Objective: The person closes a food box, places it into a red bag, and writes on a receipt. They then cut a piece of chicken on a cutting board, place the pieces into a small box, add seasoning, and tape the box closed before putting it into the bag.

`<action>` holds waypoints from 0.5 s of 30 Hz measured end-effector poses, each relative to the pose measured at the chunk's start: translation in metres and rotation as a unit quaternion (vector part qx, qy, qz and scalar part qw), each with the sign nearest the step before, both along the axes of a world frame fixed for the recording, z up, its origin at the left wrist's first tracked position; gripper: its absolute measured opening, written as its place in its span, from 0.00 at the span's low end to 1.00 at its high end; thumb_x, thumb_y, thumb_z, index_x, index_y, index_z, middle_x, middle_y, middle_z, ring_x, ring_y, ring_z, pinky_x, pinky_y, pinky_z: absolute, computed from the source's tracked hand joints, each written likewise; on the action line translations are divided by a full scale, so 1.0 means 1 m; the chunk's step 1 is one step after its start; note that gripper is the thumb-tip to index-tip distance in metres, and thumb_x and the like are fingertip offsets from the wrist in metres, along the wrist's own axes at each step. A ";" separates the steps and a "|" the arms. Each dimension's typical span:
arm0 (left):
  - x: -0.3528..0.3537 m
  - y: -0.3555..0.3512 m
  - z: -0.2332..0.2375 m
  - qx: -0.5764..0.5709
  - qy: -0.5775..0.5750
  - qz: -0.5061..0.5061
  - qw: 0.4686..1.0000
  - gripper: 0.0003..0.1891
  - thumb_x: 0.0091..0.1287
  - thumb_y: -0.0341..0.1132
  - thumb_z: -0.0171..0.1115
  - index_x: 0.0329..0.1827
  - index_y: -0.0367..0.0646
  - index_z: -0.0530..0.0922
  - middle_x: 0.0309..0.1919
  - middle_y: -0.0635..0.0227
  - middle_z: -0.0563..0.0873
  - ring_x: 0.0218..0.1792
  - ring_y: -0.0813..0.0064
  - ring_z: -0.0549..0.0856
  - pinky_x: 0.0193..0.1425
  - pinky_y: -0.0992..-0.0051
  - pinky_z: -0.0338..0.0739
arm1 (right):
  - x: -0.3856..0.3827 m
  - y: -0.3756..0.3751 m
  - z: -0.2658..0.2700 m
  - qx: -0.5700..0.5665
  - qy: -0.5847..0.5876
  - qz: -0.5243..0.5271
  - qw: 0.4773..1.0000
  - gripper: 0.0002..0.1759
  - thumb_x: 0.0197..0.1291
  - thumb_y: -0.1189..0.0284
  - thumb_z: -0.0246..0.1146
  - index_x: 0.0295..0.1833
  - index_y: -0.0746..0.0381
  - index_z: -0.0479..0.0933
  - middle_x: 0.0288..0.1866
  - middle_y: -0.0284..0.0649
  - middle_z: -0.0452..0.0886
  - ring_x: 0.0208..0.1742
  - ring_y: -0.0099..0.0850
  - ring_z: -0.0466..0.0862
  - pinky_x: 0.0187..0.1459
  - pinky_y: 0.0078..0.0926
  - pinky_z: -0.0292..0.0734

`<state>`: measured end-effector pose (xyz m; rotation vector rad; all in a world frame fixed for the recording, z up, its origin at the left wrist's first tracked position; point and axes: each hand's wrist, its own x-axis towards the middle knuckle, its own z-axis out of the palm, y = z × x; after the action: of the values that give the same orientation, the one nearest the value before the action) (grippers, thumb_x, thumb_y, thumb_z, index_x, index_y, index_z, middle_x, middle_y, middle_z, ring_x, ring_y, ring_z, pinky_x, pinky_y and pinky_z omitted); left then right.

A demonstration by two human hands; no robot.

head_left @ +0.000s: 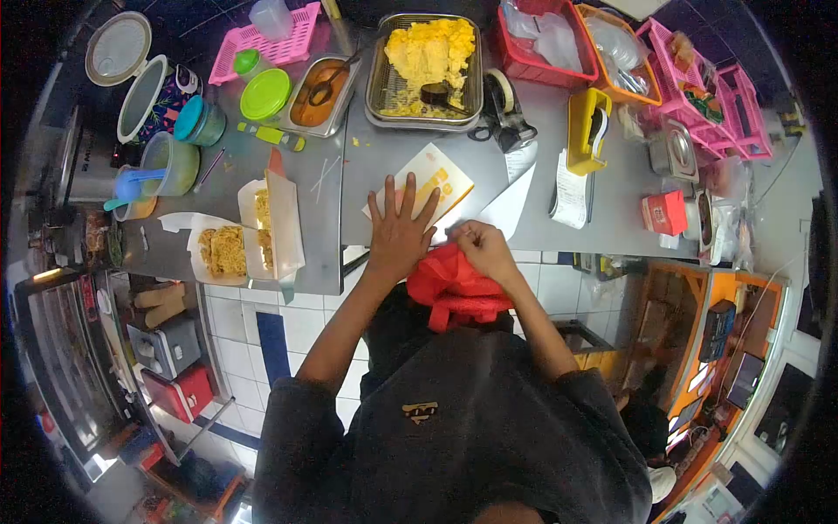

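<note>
Bag of red plastic (454,293) hangs bunched at the near edge of the steel counter (624,188), against the person's dark shirt. The right hand (482,246) grips its top, fingers curled shut on the plastic. Just to the left, the left hand (400,234) lies palm down, fingers spread open, on a yellow-and-white carton (441,179). Further left sits an open box of noodles (229,251). At the far side, a metal tray of yellow food (428,61) stands beside a sauce container (319,92) holding a ladle.

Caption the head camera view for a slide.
Left hand flat on a yellow-and-white box, right hand gripping a red bag.
</note>
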<state>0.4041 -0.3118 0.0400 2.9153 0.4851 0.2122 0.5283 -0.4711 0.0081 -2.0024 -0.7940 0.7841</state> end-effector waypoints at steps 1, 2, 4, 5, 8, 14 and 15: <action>-0.001 0.000 0.000 -0.001 0.002 0.000 1.000 0.37 0.66 0.47 0.64 0.79 0.58 0.62 0.79 0.48 0.54 0.78 0.36 0.50 0.72 0.29 0.48 | -0.001 0.005 -0.006 0.019 0.072 -0.007 0.997 0.14 0.67 0.61 0.64 0.43 0.63 0.84 0.22 0.41 0.80 0.22 0.26 0.76 0.28 0.29 0.72; -0.001 0.001 -0.001 -0.002 0.004 0.002 1.000 0.37 0.66 0.47 0.64 0.79 0.58 0.62 0.79 0.48 0.54 0.78 0.36 0.50 0.72 0.29 0.48 | -0.001 0.008 -0.012 0.040 0.097 0.009 0.994 0.13 0.69 0.64 0.63 0.43 0.64 0.84 0.22 0.33 0.79 0.24 0.18 0.70 0.26 0.24 0.67; 0.001 0.000 0.001 0.002 0.023 0.005 1.000 0.36 0.66 0.48 0.63 0.78 0.58 0.63 0.79 0.49 0.54 0.78 0.36 0.51 0.72 0.29 0.49 | -0.003 0.013 -0.024 0.067 0.125 0.004 0.990 0.13 0.70 0.65 0.63 0.43 0.65 0.84 0.22 0.32 0.80 0.24 0.17 0.70 0.26 0.24 0.67; 0.001 0.001 0.001 0.003 0.023 0.007 1.000 0.36 0.66 0.48 0.63 0.78 0.58 0.63 0.79 0.49 0.54 0.78 0.36 0.51 0.72 0.29 0.49 | -0.003 0.016 -0.029 0.096 0.150 -0.002 0.984 0.13 0.70 0.67 0.62 0.42 0.66 0.83 0.23 0.30 0.80 0.24 0.17 0.70 0.27 0.23 0.67; 0.000 0.002 -0.005 -0.005 -0.002 0.003 1.000 0.34 0.68 0.49 0.60 0.78 0.57 0.63 0.80 0.49 0.53 0.78 0.36 0.50 0.72 0.29 0.49 | -0.004 0.026 -0.039 0.170 0.209 -0.019 0.963 0.13 0.71 0.67 0.61 0.41 0.67 0.84 0.25 0.28 0.81 0.25 0.16 0.72 0.28 0.22 0.68; 0.001 0.002 -0.009 0.010 -0.006 0.006 1.000 0.33 0.71 0.50 0.56 0.79 0.54 0.61 0.80 0.49 0.54 0.78 0.37 0.49 0.72 0.29 0.48 | 0.001 0.035 -0.045 0.057 0.168 -0.045 0.983 0.19 0.68 0.60 0.65 0.36 0.67 0.84 0.25 0.36 0.84 0.26 0.22 0.79 0.31 0.26 0.74; 0.001 0.002 -0.010 0.009 0.002 0.006 1.000 0.34 0.71 0.50 0.57 0.79 0.53 0.61 0.80 0.49 0.54 0.78 0.37 0.49 0.72 0.29 0.48 | 0.001 0.039 -0.037 0.058 0.167 -0.047 0.983 0.19 0.68 0.60 0.65 0.36 0.67 0.84 0.25 0.36 0.84 0.26 0.22 0.79 0.31 0.26 0.74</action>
<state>0.4047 -0.3096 0.0304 2.9318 0.5050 0.2137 0.5295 -0.4321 -0.0289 -1.7315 -0.5326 0.9637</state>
